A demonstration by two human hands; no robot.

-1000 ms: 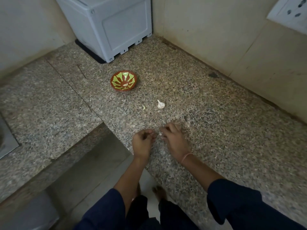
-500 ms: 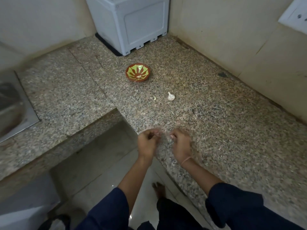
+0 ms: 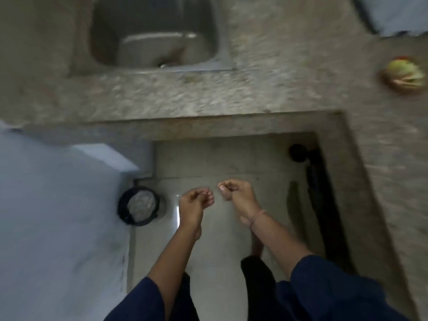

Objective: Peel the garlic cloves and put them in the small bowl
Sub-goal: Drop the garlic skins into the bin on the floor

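The view is blurred by motion. My left hand point(image 3: 195, 202) and my right hand point(image 3: 234, 189) hang close together over the floor, away from the counter, both with fingers curled. A small pale bit, apparently a garlic clove point(image 3: 221, 187), shows at the right hand's pinched fingertips. The left hand's fingertips are pinched together, and I cannot make out anything in them. The small red and green bowl point(image 3: 404, 76) stands on the granite counter point(image 3: 208, 98) at the far right. No loose garlic on the counter is in view.
A steel sink point(image 3: 152, 33) is set into the counter at the top. A round black bin point(image 3: 139, 206) with a pale liner stands on the floor, left of my hands. A pale blue surface point(image 3: 58, 216) fills the left. Dark objects lean under the counter at the right.
The view has swung left and down. My hands have left the counter edge and now hover over the floor near the bin. The bowl has slid to the far right.
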